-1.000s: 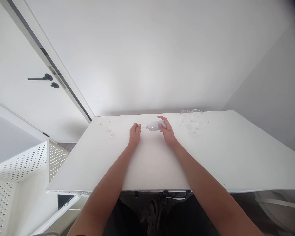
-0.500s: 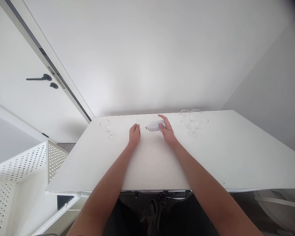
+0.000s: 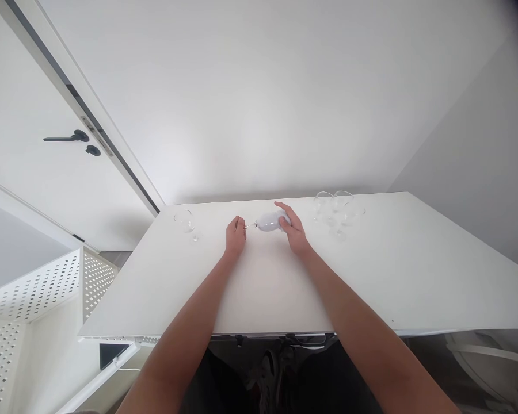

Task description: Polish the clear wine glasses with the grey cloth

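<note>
A clear stemmed glass (image 3: 268,221) lies sideways over the white table (image 3: 371,270), held between both hands. My left hand (image 3: 235,236) is closed, pinching the stem or foot end at the left. My right hand (image 3: 292,228) curls around the bowl, which looks filled or wrapped with something pale, perhaps a cloth. Both forearms reach forward from the table's near edge.
A single clear glass (image 3: 185,221) stands at the table's far left. Three clear stemmed glasses (image 3: 337,211) stand grouped at the far right of my right hand. A white door with a black handle (image 3: 71,138) is at the left; perforated white shelving (image 3: 34,287) sits below it.
Both hands keep their hold on the glass. My left fingers have shifted slightly along the stem; the view has drifted a little.
</note>
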{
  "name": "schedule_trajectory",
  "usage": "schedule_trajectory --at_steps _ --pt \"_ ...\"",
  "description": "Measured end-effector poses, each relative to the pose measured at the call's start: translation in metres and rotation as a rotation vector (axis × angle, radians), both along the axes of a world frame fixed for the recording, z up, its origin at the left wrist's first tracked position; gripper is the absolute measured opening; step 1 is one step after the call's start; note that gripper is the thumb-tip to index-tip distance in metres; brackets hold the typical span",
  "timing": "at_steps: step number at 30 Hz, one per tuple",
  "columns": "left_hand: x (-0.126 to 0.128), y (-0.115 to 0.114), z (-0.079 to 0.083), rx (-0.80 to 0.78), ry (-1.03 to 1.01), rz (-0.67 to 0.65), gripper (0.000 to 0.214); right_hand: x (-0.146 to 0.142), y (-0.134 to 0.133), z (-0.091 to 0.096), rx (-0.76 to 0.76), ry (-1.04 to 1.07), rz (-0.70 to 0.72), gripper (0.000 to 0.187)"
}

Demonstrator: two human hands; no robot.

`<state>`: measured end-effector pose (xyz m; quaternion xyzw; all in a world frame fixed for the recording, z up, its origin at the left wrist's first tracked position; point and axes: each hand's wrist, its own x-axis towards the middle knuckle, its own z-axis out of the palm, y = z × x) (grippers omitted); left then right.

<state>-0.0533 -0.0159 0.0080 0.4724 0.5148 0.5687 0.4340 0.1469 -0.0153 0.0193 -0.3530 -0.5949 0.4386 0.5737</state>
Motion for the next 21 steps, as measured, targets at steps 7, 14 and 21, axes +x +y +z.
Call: schedule_trajectory --at_steps 7,14,21 --pt "0.001 -0.002 0.003 0.055 0.085 -0.068 0.028 -0.004 0.007 -0.005 -0.130 0.255 -0.032 0.047" --pt "-0.001 -0.002 0.003 0.062 -0.086 -0.080 0.032 0.001 0.009 -0.004 -0.156 0.364 -0.028 0.046" --pt "-0.006 0.000 0.006 0.098 -0.285 0.045 0.034 0.007 0.029 -0.020 -0.310 0.667 -0.197 0.051"
